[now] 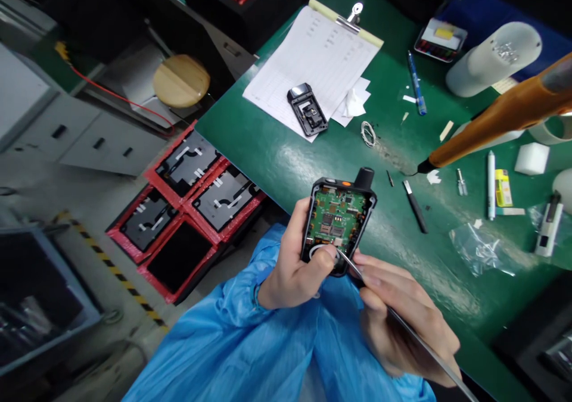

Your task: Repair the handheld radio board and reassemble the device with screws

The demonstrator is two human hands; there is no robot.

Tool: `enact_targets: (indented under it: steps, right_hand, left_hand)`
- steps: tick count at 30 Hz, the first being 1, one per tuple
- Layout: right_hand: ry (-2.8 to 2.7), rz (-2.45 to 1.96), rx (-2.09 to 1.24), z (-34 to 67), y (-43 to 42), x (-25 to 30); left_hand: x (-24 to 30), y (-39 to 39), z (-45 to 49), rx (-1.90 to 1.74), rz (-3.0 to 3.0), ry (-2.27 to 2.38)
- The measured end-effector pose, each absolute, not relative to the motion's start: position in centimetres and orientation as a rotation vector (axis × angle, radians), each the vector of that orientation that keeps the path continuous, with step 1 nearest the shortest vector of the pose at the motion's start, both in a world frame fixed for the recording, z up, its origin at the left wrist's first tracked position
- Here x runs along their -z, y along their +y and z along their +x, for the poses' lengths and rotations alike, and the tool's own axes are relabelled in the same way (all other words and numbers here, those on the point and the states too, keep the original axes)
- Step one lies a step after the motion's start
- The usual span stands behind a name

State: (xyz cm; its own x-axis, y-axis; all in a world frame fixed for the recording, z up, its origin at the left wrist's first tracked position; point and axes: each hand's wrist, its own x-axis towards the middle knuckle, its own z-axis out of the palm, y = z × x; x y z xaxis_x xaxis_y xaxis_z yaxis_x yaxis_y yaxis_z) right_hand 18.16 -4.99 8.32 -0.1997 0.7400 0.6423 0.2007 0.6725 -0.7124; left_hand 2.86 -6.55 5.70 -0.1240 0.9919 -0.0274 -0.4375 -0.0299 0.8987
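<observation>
My left hand (304, 265) is closed around the lower left of an opened handheld radio (342, 202), a black case with a stubby antenna and an orange button on top. A green circuit board (335, 208) shows inside the case. My left thumb presses near a round, pale-rimmed part at the bottom of the case. My right hand (402, 312) grips a slim pointed metal tool (415, 333) like a pen, with its tip inside the case beside my left thumb. Fingers of my right hand touch or nearly touch the lower right edge of the case.
A second black housing (308, 110) lies on a clipboard with papers (308, 50). An orange-handled tool (491, 116) slants in from the right above the green table (277, 164). Nearby are a black-handled blade (415, 206) and a plastic bag (482, 250). Red-edged trays (167, 292) stand left.
</observation>
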Motion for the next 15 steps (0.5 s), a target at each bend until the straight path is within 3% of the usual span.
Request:
enact_targets:
  steps: [15]
  right_hand:
    - [-1.759,-0.688,-0.665,16.7,-4.3,-9.1]
  left_hand:
    - [-5.7,-8.0,1.9,-1.534,0.706,0.954]
